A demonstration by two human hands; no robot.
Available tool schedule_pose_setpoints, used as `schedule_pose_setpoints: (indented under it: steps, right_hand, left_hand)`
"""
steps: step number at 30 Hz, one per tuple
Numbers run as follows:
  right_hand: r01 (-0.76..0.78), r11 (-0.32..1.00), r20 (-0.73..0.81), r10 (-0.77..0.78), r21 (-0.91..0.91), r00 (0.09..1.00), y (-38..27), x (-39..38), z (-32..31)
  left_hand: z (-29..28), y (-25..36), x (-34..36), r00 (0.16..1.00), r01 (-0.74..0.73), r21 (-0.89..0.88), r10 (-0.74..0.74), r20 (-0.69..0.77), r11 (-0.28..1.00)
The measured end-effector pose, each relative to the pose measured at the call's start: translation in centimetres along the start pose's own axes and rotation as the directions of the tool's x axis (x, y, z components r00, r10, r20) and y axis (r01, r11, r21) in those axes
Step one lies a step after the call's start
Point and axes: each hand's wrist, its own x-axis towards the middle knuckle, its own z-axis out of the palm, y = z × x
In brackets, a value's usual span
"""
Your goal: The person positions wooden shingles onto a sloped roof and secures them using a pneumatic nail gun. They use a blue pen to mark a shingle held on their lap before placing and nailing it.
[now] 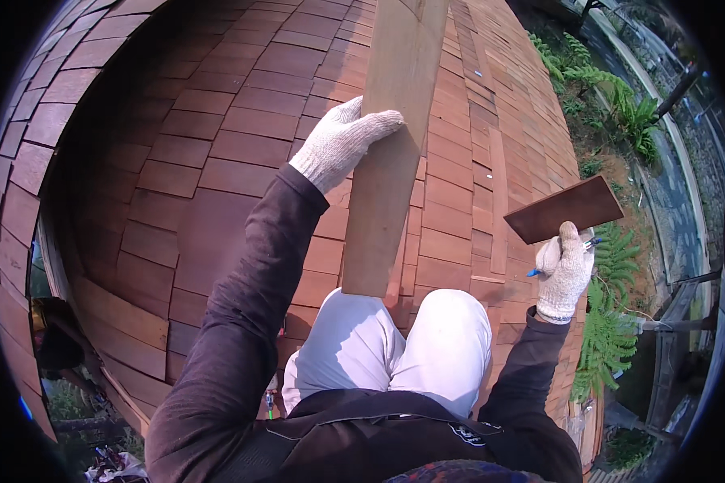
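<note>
My left hand [342,145], in a white knitted glove, is closed on the left edge of a long wooden board [388,185]. The board runs away from me, its near end by my knees and its far end beyond the top of the view. Out to the right, my gloved right hand [567,278] grips a dark brown wooden shingle [564,211] by its near edge, thumb on its face. A slim pen-like thing with a blue end [533,273] also sticks out of that hand; most of it is hidden by the fingers.
Overlapping reddish-brown wooden shingles [242,129] cover the sloping roof beneath me. At the far left another curved shingled edge [36,161] rises, with a gap below it. Beyond the roof's right edge lie green ferns [608,338] and a paved path [660,177] lower down.
</note>
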Motion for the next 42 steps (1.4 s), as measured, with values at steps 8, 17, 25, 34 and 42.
schedule_pose_setpoints:
  steps: [8,17,25,34,42]
  right_hand:
    - [0.416,0.820,0.641,-0.081,-0.393,0.763,-9.8,-10.6,6.3]
    - [0.829,0.239,0.845,0.329,-0.505,0.421,-8.5,-16.8,4.1]
    - [0.790,0.237,0.824,0.183,-0.566,0.536,-6.7,-19.7,1.8]
    - [0.818,0.186,0.801,-0.174,-0.544,0.572,-3.1,-20.2,-1.2]
    - [0.422,0.415,0.261,-0.390,-0.806,0.883,-4.5,-19.4,-5.2]
  left_hand:
    - [0.8,4.1,-15.3,0.952,0.140,0.460,-0.248,0.182,0.877]
    - [3.3,-14.8,-20.9,0.851,-0.156,0.423,-0.096,0.517,0.893]
    - [5.4,-15.2,-22.4,0.947,0.019,0.085,-0.045,0.319,0.996]
    - [6.6,-10.5,-24.7,0.858,0.334,0.114,-0.352,0.373,0.936]
    - [8.0,-9.8,-25.0,0.846,0.338,0.082,-0.341,0.411,0.938]
